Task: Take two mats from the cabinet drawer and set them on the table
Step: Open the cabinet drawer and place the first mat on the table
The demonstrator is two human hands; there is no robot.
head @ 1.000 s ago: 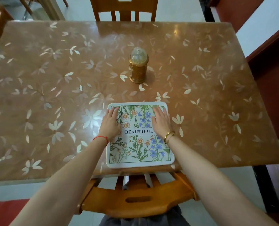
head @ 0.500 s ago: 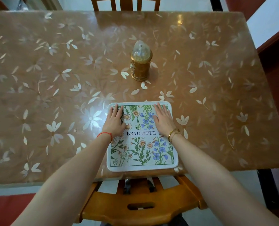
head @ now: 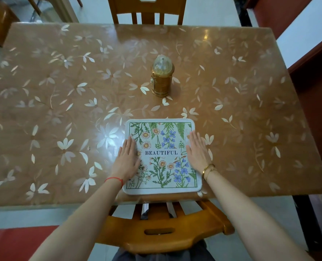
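Note:
A white mat (head: 161, 157) printed with flowers and the word BEAUTIFUL lies flat near the front edge of the brown table (head: 62, 110). My left hand (head: 127, 159) rests flat on the mat's left edge, fingers straight and close together. My right hand (head: 198, 151) lies flat on its right edge, the same way. Neither hand grips anything. I see only one mat face; whether another lies under it cannot be told. No cabinet drawer is in view.
A small gold lantern (head: 162, 79) stands upright in the table's middle, just beyond the mat. A wooden chair (head: 162, 234) is tucked under the front edge, another chair (head: 147, 10) stands at the far side. Dark red furniture (head: 316, 110) lines the right.
Both hands have slid outward from the mat's middle to its left and right edges. The mat stays in place.

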